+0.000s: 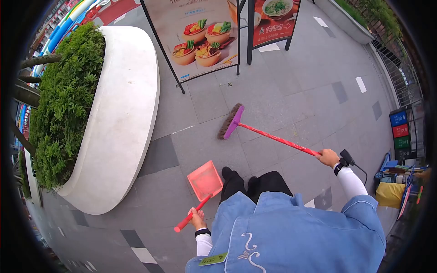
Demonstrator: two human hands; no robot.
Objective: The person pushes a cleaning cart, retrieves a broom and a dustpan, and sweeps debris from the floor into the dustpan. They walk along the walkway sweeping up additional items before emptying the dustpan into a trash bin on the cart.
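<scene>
Broom point(278, 139) and dustpan point(205, 180), one of each, are both in hand. The right hand point(327, 157) is closed round the top end of the red broom handle. Its purple-backed head rests on the grey paving point(291, 82), well out in front of the feet. The left hand point(196, 219) is wrapped round the dustpan's red handle, with the pan sitting just beside the left shoe. The two hands are well apart.

Gripped one-handed so far up, the broom looks liable to twist and flick grit past the pan. A long stroke might also clip the nearer of the two food signboards point(195, 36).

One white planter point(123, 113) full of shrubs curves along the left. Coloured bins point(400, 131), three that I can count, stand at the right edge.
</scene>
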